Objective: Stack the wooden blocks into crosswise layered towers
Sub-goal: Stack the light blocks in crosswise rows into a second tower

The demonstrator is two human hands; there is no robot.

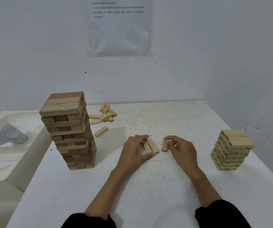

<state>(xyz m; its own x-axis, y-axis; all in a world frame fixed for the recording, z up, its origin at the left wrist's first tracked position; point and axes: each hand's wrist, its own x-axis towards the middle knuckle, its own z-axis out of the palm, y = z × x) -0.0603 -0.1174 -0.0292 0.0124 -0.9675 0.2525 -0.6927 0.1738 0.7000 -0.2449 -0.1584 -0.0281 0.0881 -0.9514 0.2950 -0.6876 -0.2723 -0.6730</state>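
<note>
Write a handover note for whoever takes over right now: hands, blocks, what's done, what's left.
Left hand: grips two blocks lying side by side on the table.
Right hand: pinches a third block just right of them, with a gap between.
Done: tall tower at left and short tower at right, both standing.
Left: probably close the third block up to the pair as a first layer, then build crosswise from the loose pile at the back and the single block near it.
</note>
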